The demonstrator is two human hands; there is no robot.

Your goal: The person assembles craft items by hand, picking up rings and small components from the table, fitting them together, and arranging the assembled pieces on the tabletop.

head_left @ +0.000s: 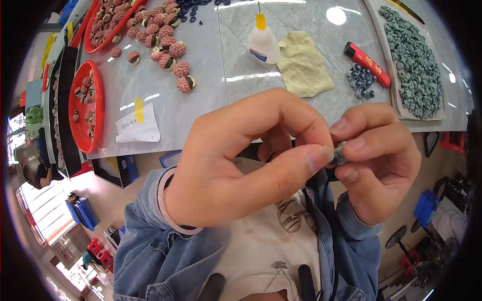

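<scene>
My left hand (251, 163) is closed in a pinch, with thumb and forefinger tips meeting on a small grey-green and dark blue piece (341, 153). From the other side, my right hand (379, 160) pinches the same piece between its fingertips and thumb. Most of the piece is covered by the fingers, so its full shape is hidden. Both hands are held up in front of my chest, near the table's front edge. Beyond my right hand lies a cluster of similar small blue and grey-green pieces (361, 80), beside a red tube-like object with a black end (369, 64).
A glue bottle (264, 45) with a yellow, needle-tipped cap stands beside a pale yellow cloth (304, 65). At right, a white tray (396, 95) holds many grey-green pieces. Pink knobbly balls (165, 45) and red trays (75, 125) occupy the left, near a taped paper note (138, 128).
</scene>
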